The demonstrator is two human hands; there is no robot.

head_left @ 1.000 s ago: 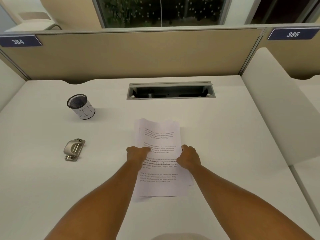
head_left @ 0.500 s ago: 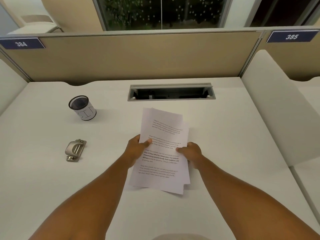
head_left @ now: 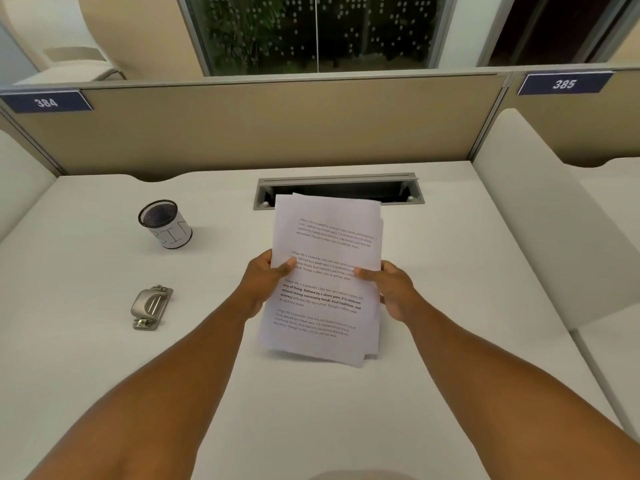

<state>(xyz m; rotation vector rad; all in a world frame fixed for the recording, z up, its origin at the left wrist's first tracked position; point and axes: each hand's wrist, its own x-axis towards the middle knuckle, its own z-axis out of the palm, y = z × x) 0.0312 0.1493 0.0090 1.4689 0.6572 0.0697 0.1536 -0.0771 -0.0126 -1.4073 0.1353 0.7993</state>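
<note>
Above the desk (head_left: 450, 341), printed sheets (head_left: 325, 237) — gripped by both hands, left hand (head_left: 265, 278), right hand (head_left: 391, 289)

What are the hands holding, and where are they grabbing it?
A few printed sheets of paper. The left hand pinches the left edge and the right hand pinches the right edge, both about halfway up, thumbs on the front.

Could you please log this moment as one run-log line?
papers: uneven stack, held up | left hand: grips left edge | right hand: grips right edge | metal stapler, mesh cup: untouched on desk
</note>
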